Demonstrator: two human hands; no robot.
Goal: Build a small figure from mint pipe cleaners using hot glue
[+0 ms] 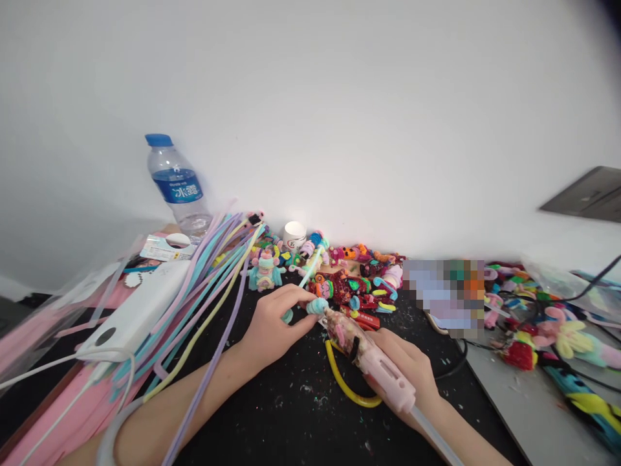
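Note:
My left hand (274, 323) pinches a small light-blue fuzzy pipe-cleaner piece (317, 305) over the black table mat (301, 401). My right hand (405, 372) grips a pink hot glue gun (371, 359), its nozzle touching that blue piece. A clear glue stick pokes out of the gun's back end. A yellow pipe cleaner (344, 387) curves on the mat just under the gun.
A bundle of pastel pipe cleaners (213, 278) lies at left beside a white box (138, 310) and a water bottle (177, 184). Finished fuzzy figures (359, 281) crowd the wall edge, with a small white jar (294, 234). More craft pieces and black cables sit at right.

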